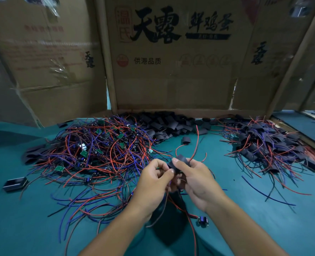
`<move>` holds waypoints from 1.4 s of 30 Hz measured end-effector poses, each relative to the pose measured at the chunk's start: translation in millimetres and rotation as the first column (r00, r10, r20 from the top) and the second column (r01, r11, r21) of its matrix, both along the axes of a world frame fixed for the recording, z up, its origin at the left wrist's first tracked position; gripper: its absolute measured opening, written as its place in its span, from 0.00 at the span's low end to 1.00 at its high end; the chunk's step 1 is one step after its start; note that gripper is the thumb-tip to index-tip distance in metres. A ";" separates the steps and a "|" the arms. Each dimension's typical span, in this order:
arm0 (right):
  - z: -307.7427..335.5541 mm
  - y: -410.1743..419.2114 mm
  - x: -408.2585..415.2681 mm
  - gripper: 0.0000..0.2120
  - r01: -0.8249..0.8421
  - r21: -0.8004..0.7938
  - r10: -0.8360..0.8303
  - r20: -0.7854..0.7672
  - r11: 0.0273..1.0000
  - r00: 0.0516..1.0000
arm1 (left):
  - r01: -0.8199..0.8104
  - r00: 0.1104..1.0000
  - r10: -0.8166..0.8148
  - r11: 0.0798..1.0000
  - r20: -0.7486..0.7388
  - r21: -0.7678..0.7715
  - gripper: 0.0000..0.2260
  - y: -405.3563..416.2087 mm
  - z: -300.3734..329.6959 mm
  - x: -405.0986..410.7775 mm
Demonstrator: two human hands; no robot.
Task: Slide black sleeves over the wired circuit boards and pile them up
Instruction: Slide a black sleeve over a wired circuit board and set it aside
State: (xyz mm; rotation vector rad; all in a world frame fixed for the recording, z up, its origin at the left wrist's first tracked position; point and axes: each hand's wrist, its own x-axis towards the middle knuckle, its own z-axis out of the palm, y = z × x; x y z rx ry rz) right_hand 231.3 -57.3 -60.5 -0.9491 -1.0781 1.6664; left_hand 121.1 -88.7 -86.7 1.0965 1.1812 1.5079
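Hands meet above the middle of the green counter (245, 209), both forearms reaching in from the bottom edge. The left hand (153, 179) is turned palm inward, its fingers (168, 171) curled and pinching the near end of a black sleeve (179, 162). The right hand (197, 182) faces it, thumb on top of the same sleeve and fingers curled beneath. The sleeve is held clear of the counter, its long axis running from lower left to upper right, tilted away from the person. Red wires (196, 143) come out of its far end and curve up and away; more wires hang below the hands. Bare boards with wires (97, 154) lie heaped at left, loose sleeves (169, 124) at the back, finished ones (271, 145) at right.
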 end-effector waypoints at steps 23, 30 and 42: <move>24.7 169.3 80.5 0.19 -0.216 0.483 -0.455 0.875 0.849 0.168 | -0.022 0.554 0.240 0.961 -0.797 0.274 0.02 4.9 -10.0 -20.6; -15.7 193.8 -2.9 0.26 -0.435 0.250 -0.257 0.965 0.865 0.043 | 0.024 0.403 0.284 0.947 -0.870 0.320 0.04 5.5 -15.8 -28.1; -0.6 98.2 1.6 0.13 -0.114 0.440 -0.216 0.631 0.891 0.745 | -0.074 0.546 0.301 0.947 -0.782 0.312 0.23 13.3 -17.7 -26.1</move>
